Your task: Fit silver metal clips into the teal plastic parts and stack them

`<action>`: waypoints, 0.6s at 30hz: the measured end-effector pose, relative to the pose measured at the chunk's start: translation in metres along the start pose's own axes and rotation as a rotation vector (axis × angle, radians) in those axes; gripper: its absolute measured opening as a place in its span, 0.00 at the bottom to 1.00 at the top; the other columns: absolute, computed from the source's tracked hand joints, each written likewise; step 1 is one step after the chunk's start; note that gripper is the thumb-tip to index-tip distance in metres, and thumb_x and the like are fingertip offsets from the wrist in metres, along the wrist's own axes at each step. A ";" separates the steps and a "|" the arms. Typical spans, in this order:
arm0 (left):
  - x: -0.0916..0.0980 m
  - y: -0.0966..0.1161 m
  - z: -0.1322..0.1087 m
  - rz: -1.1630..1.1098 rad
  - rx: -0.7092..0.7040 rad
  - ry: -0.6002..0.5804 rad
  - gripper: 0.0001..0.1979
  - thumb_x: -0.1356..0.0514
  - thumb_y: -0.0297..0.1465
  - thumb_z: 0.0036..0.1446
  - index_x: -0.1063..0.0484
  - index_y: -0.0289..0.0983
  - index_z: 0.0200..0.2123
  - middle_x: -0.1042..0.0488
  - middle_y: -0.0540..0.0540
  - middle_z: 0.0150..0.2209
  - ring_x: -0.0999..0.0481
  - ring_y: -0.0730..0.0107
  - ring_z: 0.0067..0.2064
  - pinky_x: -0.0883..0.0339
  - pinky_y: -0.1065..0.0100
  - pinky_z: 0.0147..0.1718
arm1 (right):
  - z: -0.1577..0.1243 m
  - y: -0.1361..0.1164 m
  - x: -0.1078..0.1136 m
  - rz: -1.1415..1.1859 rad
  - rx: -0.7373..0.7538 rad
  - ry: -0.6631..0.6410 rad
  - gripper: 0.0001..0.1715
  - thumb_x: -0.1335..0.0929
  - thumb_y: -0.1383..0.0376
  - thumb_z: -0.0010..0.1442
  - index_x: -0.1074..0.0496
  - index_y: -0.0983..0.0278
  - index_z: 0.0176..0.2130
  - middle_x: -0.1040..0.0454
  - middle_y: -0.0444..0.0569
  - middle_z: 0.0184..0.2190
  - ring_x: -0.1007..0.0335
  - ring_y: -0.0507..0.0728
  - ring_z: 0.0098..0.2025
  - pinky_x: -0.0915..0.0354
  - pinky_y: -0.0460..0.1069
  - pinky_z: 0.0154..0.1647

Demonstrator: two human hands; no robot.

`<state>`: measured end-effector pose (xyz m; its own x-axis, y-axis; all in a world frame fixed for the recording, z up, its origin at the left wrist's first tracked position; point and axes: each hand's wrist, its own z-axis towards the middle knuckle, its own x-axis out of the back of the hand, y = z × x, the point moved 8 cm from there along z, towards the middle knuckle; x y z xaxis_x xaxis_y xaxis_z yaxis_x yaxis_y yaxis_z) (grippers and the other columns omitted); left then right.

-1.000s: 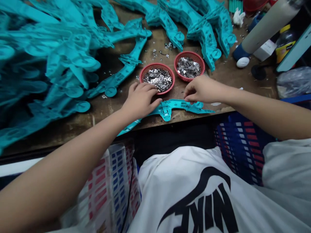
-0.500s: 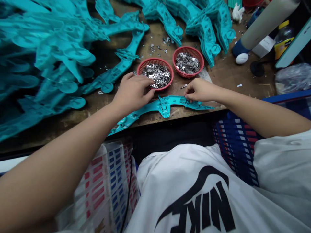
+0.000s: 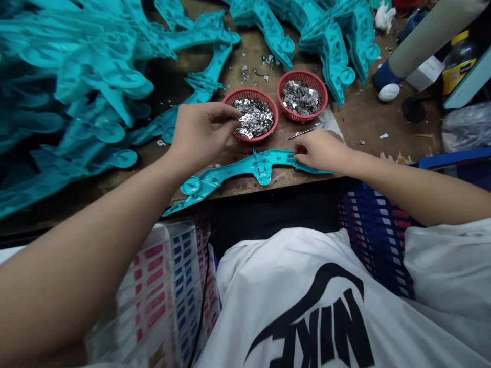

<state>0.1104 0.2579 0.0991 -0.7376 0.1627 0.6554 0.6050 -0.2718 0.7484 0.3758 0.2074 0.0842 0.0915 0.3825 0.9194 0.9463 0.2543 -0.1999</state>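
My left hand (image 3: 201, 134) hovers at the rim of a red plastic basket (image 3: 253, 93) full of small silver metal pieces, its fingertips pinched together. Whether they hold a tiny piece is too small to tell. My right hand (image 3: 321, 151) rests with its fingers on the right arm of a long teal plastic moulded part (image 3: 261, 166) lying at the bench's near edge. A second red basket (image 3: 303, 73) of silver pieces stands just beyond. Close above my right hand lies a thin metal tool with a blue handle (image 3: 307, 132).
Heaps of similar teal parts (image 3: 76, 87) fill the left and far side of the wooden workbench (image 3: 368, 117), with loose metal bits scattered on it. At the far right stand a cardboard tube (image 3: 429, 41), a bottle and a plastic bag. Striped crates sit below the bench.
My left hand has lifted off the teal part's edge toward the left basket's rim. My right hand has moved down onto the part's right arm, and more of the blue-handled tool shows.
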 end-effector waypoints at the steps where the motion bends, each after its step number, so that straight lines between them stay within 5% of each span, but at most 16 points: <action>1: 0.000 -0.003 0.001 -0.070 0.014 0.025 0.24 0.30 0.53 0.71 0.09 0.43 0.56 0.04 0.45 0.58 0.08 0.44 0.62 0.15 0.37 0.74 | 0.000 0.001 0.000 -0.007 -0.004 0.004 0.09 0.22 0.68 0.76 0.06 0.60 0.51 0.05 0.56 0.48 0.08 0.71 0.54 0.22 0.59 0.54; 6: -0.008 -0.013 0.004 -0.349 0.092 0.019 0.32 0.23 0.64 0.65 0.13 0.46 0.56 0.05 0.49 0.50 0.07 0.46 0.61 0.12 0.37 0.72 | 0.000 -0.006 -0.002 -0.069 -0.011 -0.025 0.09 0.22 0.66 0.79 0.05 0.62 0.53 0.05 0.59 0.50 0.08 0.73 0.55 0.24 0.59 0.53; 12: -0.009 -0.011 0.005 -0.495 0.075 0.024 0.28 0.18 0.58 0.62 0.15 0.46 0.53 0.05 0.47 0.48 0.06 0.50 0.56 0.09 0.33 0.71 | -0.002 -0.023 -0.009 -0.131 0.148 -0.063 0.16 0.27 0.67 0.83 0.06 0.68 0.55 0.06 0.68 0.51 0.10 0.75 0.56 0.24 0.61 0.57; 18: -0.021 -0.001 -0.009 -0.526 0.172 -0.037 0.23 0.18 0.52 0.66 0.14 0.45 0.54 0.06 0.45 0.50 0.03 0.42 0.62 0.05 0.35 0.67 | -0.011 -0.034 0.019 0.142 0.423 0.334 0.24 0.31 0.62 0.88 0.12 0.59 0.72 0.12 0.62 0.68 0.15 0.73 0.69 0.22 0.66 0.72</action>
<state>0.1224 0.2462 0.0837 -0.9444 0.2687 0.1896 0.2005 0.0133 0.9796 0.3485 0.1964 0.1118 0.3678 0.1539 0.9171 0.7166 0.5816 -0.3850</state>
